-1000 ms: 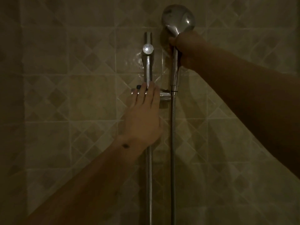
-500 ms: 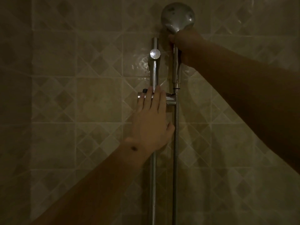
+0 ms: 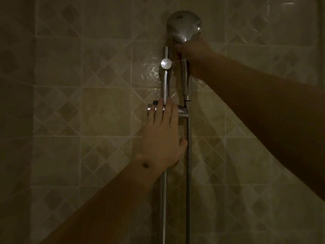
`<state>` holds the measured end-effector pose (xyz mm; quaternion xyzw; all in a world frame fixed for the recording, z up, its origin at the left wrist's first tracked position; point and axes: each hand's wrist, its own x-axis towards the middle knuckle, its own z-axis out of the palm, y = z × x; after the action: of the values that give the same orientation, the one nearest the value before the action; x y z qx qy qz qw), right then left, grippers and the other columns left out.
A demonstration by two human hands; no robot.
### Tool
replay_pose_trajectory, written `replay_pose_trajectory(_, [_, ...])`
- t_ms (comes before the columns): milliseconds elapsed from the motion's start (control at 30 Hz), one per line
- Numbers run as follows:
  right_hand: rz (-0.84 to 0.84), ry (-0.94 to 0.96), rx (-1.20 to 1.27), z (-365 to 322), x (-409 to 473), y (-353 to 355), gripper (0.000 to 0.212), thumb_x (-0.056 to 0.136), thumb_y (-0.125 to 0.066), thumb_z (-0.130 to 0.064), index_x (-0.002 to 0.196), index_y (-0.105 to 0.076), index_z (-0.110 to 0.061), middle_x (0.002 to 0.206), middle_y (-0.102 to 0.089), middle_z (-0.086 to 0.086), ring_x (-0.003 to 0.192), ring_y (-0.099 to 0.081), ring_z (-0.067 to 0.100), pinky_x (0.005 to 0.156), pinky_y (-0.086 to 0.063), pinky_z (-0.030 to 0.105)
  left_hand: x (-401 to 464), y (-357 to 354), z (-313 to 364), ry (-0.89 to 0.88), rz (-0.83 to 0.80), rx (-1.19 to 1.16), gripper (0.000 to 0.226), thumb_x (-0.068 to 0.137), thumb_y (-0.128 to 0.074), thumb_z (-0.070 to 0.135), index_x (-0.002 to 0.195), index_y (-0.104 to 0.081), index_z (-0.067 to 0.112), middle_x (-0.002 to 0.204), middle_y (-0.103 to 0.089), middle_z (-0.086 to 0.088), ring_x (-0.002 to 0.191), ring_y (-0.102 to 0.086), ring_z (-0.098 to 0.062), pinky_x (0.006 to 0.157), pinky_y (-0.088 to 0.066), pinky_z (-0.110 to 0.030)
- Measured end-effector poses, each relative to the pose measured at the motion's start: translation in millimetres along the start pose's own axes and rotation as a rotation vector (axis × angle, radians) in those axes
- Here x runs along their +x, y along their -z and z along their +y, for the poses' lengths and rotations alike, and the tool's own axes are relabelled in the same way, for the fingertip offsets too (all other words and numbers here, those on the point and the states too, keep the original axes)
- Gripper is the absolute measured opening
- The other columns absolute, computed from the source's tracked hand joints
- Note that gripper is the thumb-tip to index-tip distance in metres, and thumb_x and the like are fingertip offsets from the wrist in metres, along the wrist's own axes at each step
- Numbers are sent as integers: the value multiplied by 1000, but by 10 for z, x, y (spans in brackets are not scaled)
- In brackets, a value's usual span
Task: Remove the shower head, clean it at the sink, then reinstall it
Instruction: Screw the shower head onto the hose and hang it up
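A chrome shower head (image 3: 183,26) stands upright against the tiled wall, its handle running down to a bracket (image 3: 182,112) on the vertical slide rail (image 3: 165,81). My right hand (image 3: 195,55) is closed around the handle just below the round head. My left hand (image 3: 163,136) lies over the rail and bracket with fingers extended and flat, the thumb out toward the metal hose (image 3: 188,164). The hose hangs straight down from the handle's lower end.
Beige diamond-patterned tiles (image 3: 88,111) cover the wall in dim light. A shiny round knob (image 3: 166,63) sits on the rail above my left hand. The rail and hose run down out of view.
The view has shifted slightly, so the fittings appear lower and further right. Both hands keep the same hold on handle and bracket.
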<state>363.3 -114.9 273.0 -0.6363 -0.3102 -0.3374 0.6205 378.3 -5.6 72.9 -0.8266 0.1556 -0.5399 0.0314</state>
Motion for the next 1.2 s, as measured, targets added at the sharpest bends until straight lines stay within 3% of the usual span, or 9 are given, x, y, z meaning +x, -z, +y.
replay_pose_trajectory(167, [-11,-15,28,-4,-7,5,13,90,-55,6,82,-51,-4,65,-46,10,59,-50,25,61,-46,41,4,3,1,-1,11,-21,95,96,-43,56,164,-3,5,174,-1,-19,160,2,-36,129,0,-53])
replay_pose_trajectory(300, [122,-24,-1,84,-3,57,4,87,-57,-2,87,-53,-2,72,-51,11,71,-53,28,66,-48,44,-12,26,29,9,25,-40,93,94,-44,52,164,-9,3,174,-6,-20,160,-2,-37,129,2,-51])
replay_pose_trajectory(467, [87,-59,-31,220,-73,74,10,87,-60,-5,97,-59,0,74,-56,10,68,-58,24,70,-54,44,-8,44,36,9,27,-51,95,90,-45,51,164,-12,2,173,-8,-20,160,-4,-37,129,3,-49])
replay_pose_trajectory(633, [-3,77,-120,315,-296,6,13,91,-56,-14,97,-61,-3,71,-57,2,60,-57,10,60,-53,30,-34,59,23,-13,33,-55,92,92,-57,41,164,-16,1,173,-13,-20,160,-7,-37,128,4,-48])
replay_pose_trajectory(700, [21,52,-85,358,-394,62,21,96,-54,-19,110,-55,-3,80,-58,5,64,-57,11,58,-51,25,-48,65,32,-4,32,-91,90,91,-54,38,164,-16,2,173,-13,-19,160,-5,-36,129,2,-48])
replay_pose_trajectory(867, [21,-18,-281,601,-786,233,17,100,-51,-32,113,-54,-21,107,-66,5,96,-66,19,88,-56,42,-303,8,154,13,45,-249,80,94,-57,31,163,-25,8,173,-15,-17,161,-5,-33,127,-18,-57])
replay_pose_trajectory(967, [59,-20,-396,896,-1160,348,37,100,-49,-31,134,-48,-16,123,-61,1,103,-60,13,83,-52,27,-677,-151,252,-32,104,-359,79,87,-62,19,159,-35,2,168,-29,-21,158,-20,-36,122,-29,-59])
replay_pose_trajectory(1067, [18,-54,-485,1214,-1541,462,44,102,-47,-28,144,-41,-15,135,-53,4,110,-53,9,73,-38,8,-981,-277,313,-36,-17,-366,79,91,-54,27,162,-29,8,171,-23,-17,161,-12,-30,122,-29,-58])
replay_pose_trajectory(1200, [-48,8,-683,1449,-2138,602,46,103,-43,-32,146,-39,-16,144,-49,2,127,-47,9,92,-37,5,-1243,-292,427,-4,-165,-340,81,96,-44,42,166,-9,20,176,2,-8,161,12,-21,129,-9,-51])
